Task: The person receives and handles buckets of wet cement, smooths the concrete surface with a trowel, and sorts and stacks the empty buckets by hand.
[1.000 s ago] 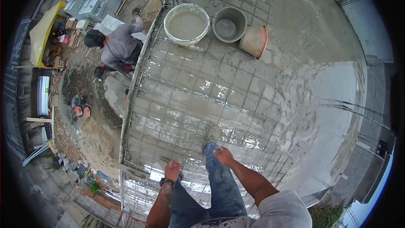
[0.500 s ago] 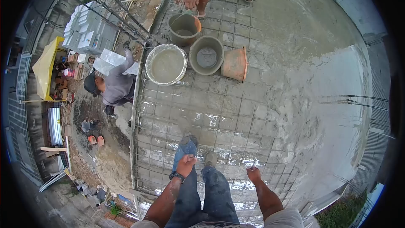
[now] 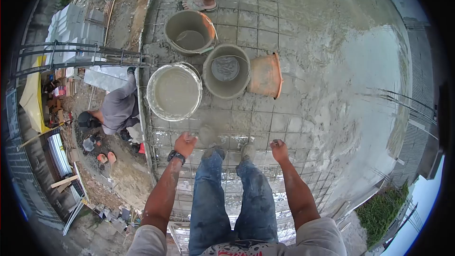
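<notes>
My left hand point(image 3: 186, 144), with a dark watch on its wrist, hangs loosely closed with nothing visible in it. Closest to it is a white-rimmed bucket point(image 3: 197, 105) holding grey wet mix. My right hand point(image 3: 279, 150) also has its fingers curled, holding nothing I can see, over the steel mesh point(image 3: 272, 119). Ahead stand a grey bucket point(image 3: 208, 78) with some mix at its bottom and another bucket point(image 3: 179, 19) with an orange patch inside. An orange bucket point(image 3: 264, 77) lies tipped on its side against the grey one.
Another person's sandalled foot point(image 3: 200, 4) stands behind the buckets. Below the slab's left edge point(image 3: 143, 128), a person in a grey shirt point(image 3: 118, 106) bends over. Rebar point(image 3: 80, 51) sticks out at left, more rebar point(image 3: 398, 102) at right. Smooth wet concrete point(image 3: 374, 71) spreads to the right.
My view has moved forward, so the buckets appear nearer. Both my hands are further up in view. The person ahead has let go of the far bucket's handle area and shows only legs.
</notes>
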{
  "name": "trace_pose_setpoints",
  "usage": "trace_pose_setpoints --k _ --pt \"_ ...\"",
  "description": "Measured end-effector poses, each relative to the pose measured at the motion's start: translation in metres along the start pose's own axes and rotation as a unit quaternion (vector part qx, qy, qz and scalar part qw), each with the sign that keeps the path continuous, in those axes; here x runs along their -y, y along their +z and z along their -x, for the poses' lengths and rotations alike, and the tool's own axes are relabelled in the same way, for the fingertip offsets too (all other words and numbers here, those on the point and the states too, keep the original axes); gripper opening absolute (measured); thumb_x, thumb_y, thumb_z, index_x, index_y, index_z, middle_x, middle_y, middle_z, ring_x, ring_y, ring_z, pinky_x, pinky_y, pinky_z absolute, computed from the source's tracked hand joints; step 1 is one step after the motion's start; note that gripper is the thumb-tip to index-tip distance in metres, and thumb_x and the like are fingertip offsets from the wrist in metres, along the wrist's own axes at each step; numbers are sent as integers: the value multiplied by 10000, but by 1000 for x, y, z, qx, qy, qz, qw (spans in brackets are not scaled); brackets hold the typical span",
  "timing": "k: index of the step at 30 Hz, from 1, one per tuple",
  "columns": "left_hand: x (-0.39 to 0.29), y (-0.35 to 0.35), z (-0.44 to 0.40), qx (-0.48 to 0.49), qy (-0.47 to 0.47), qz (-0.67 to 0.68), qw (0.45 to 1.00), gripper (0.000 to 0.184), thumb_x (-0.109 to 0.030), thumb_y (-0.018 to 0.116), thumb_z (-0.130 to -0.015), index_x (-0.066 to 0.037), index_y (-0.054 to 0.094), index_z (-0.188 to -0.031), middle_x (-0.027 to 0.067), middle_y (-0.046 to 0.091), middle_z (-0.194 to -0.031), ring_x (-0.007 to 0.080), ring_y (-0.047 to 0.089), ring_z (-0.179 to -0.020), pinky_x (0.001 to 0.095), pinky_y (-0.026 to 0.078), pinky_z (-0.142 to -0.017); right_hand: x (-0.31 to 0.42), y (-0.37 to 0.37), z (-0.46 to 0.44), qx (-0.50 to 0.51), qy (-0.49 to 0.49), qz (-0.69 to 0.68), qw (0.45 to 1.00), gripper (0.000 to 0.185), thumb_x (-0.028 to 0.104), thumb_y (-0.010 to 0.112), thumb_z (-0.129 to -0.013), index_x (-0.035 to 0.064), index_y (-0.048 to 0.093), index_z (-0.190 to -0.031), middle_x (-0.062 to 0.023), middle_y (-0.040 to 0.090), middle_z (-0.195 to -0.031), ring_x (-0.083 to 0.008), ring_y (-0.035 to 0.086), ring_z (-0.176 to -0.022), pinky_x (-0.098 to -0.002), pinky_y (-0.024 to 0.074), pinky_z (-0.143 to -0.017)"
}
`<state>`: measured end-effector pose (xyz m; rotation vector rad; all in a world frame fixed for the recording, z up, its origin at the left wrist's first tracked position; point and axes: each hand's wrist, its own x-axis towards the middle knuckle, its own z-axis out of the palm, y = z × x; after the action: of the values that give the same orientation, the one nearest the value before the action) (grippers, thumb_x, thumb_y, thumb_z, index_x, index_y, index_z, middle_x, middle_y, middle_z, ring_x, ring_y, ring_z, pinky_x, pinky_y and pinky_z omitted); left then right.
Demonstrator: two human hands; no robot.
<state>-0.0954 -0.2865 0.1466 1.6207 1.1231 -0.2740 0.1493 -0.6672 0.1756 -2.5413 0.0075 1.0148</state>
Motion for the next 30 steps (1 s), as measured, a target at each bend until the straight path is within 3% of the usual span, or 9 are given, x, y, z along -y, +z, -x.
trace_pose_setpoints --k 2,7,12,15,18,21,24,27,30 --pt "-19 -14 -47 14 23 -147 989 529 -348 721 -802 13 569 -1157 181 682 -1005 285 676 -907 385 532 -793 45 -15 -46 -37 -18 17 999 414 342 649 -859 -28 626 -1044 -235 661 -962 -390 643 -903 -444 506 -795" --pt "-95 -13 -123 -19 85 -106 991 521 -285 728 -825 39 524 -1180 210 655 -1061 289 670 -932 365 536 -831 107 -42 -160 -149 -95 166 970 461 353 669 -837 32 591 -1160 -211 580 -1146 -390 525 -1112 -471 428 -944" --pt "-150 25 -202 -45 143 -96 984 783 -290 729 -819 41 326 -1403 268 495 -1305 332 545 -1184 399 458 -975 130 -52 -273 -272 -188 348 877 485 375 679 -811 53 603 -1165 -188 583 -1179 -356 510 -1161 -528 371 -989" --pt "-157 49 -247 -66 203 -154 965 895 -300 724 -827 49 209 -1470 291 323 -1458 356 346 -1373 408 307 -1116 132 -71 -306 5 -131 398 908 414 363 666 -799 32 628 -1046 -191 625 -1082 -354 563 -1087 -520 367 -984" --pt "-138 68 -304 -73 170 -188 965 946 -354 697 -833 85 151 -1469 310 335 -1443 407 337 -1362 399 277 -1140 123 -80 -314 83 -106 273 953 362 344 648 -791 13 621 -934 -197 643 -966 -375 612 -943 -503 372 -974" --pt "-132 70 -325 -15 35 -54 998 902 -353 674 -852 75 174 -1469 311 345 -1441 381 342 -1367 380 272 -1139 103 -89 -292 -19 -161 139 977 261 239 633 -796 8 585 -907 -190 620 -871 -391 601 -793 -460 449 -810" --pt "-126 75 -324 -56 68 -138 986 795 -391 695 -836 81 367 -1385 309 502 -1310 360 475 -1272 390 374 -1054 98 -111 -254 -70 -154 36 985 179 137 618 -799 3 567 -906 -172 582 -821 -368 572 -748 -425 458 -698" --pt "-149 85 -304 0 68 -58 996 620 -303 765 -820 70 501 -1239 120 644 -926 161 621 -819 312 518 -739 106 -148 -216 -133 -188 13 973 131 60 603 -797 -8 550 -896 -163 534 -788 -347 535 -707 -408 443 -642" --pt "-195 105 -272 -14 -33 -22 999 577 -306 822 -765 53 527 -1107 13 527 -709 60 492 -555 250 454 -484 123 -184 -181 -161 -212 25 964 118 28 593 -798 -16 538 -892 -166 504 -779 -339 513 -685 -407 429 -621"
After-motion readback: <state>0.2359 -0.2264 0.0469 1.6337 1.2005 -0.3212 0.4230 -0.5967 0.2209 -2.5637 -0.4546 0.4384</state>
